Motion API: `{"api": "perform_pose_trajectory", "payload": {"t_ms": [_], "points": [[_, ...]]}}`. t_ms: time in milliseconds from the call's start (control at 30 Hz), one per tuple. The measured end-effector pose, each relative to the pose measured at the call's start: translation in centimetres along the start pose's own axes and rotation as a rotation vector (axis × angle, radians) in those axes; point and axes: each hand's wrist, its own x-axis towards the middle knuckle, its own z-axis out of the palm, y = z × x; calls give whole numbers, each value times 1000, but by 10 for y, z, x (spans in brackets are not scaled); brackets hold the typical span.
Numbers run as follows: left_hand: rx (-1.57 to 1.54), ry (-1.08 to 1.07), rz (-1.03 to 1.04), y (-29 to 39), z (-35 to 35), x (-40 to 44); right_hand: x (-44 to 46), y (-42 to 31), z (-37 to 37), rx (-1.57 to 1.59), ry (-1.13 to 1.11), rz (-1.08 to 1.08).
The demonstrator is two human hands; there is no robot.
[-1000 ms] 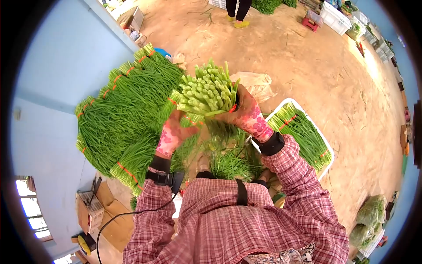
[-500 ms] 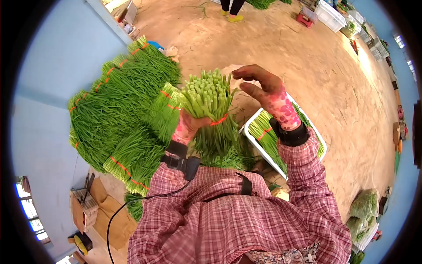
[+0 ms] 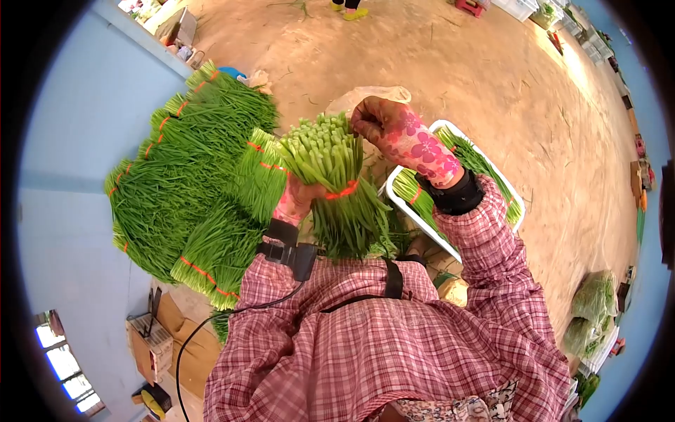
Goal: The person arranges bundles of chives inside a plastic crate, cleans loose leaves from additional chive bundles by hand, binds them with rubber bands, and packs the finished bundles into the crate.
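Note:
My left hand [image 3: 304, 200] is wrapped around a bunch of green chives [image 3: 330, 158], its pale cut ends up and its leaves hanging down. An orange-red band [image 3: 342, 190] ties the bunch just beside my fingers. At the right edge of the cut ends is my right hand [image 3: 376, 121], fingers curled into a pinch; whatever lies between the fingertips is hidden. Close by on the left lies another banded chive bunch [image 3: 261, 165]. Right of the held bunch, a white crate [image 3: 517, 184] contains more banded chives [image 3: 422, 200].
A large pile of banded chives [image 3: 190, 133] leans by the blue wall [image 3: 70, 133] on the left. Clear plastic [image 3: 373, 93] lies on the brown floor ahead. Another person's yellow shoes [image 3: 356, 13] show at the top. Bagged greens [image 3: 590, 306] stand at the lower right.
My right hand has moved left and inward to the bunch's cut ends, its fingers going from spread to pinched. My left hand keeps its hold on the chives. The view has tilted slightly.

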Motion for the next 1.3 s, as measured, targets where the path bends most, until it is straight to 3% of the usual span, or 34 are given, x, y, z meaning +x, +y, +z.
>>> {"api": "perform_pose_trajectory", "payload": {"t_ms": [133,233,333,433,567,667,867,1033,1067,1133,1200,1267,1300], "points": [[19,-13,-71,0,-8,0,2,12,0,202,-111,11],[46,2,-72,0,-7,3,2,17,4,99,-132,22],[39,37,-10,-5,-9,6,7,31,14,144,19,-99],[-7,116,25,-10,-10,10,0,16,11,126,244,-3],[92,68,29,-3,-12,11,-5,8,18,-87,185,-23],[143,67,19,-4,-16,10,-5,8,24,81,159,176],[68,192,-79,-3,-14,7,-1,23,37,375,174,258],[34,76,82,-7,-17,-1,13,13,26,551,411,72],[87,92,29,-10,-23,-3,18,5,12,563,479,6],[83,135,-40,-18,-39,-10,24,-24,-38,1079,574,-28],[-32,187,-70,-28,-54,-19,11,-26,-115,1737,-6,-387],[-46,235,-89,-26,-58,-24,-3,-32,-132,1450,83,-502],[-77,268,-111,-26,-59,-24,-1,-31,-96,1186,374,-247]]}}
